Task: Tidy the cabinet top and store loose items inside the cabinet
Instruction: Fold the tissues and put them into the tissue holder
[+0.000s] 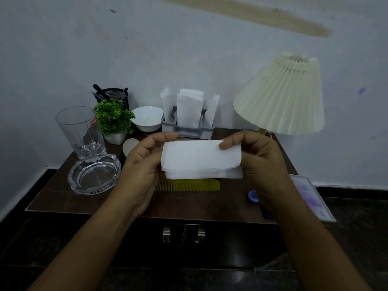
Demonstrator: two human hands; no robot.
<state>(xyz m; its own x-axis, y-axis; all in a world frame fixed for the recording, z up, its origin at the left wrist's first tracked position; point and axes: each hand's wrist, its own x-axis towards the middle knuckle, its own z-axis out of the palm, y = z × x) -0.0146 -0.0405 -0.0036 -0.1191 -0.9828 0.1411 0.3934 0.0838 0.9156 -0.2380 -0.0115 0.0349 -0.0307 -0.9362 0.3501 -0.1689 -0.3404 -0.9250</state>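
A folded stack of white tissues (199, 159) is held above the dark wooden cabinet top (63, 198). My left hand (142, 164) grips its left end and my right hand (258, 160) pinches its right end, thumb on top. Behind the tissues stands a grey holder (186, 128) with more white tissues upright in it. A yellow comb (189, 184) lies on the cabinet top just below the stack. The two cabinet doors with metal handles (167, 234) are closed.
On the left stand a tall glass (80, 131), a glass ashtray (94, 175), a small green plant (114, 119), a black mesh pen cup (117, 95) and a white bowl (148, 120). A pleated lamp (281, 95) stands at right, a picture frame (312, 196) beside it.
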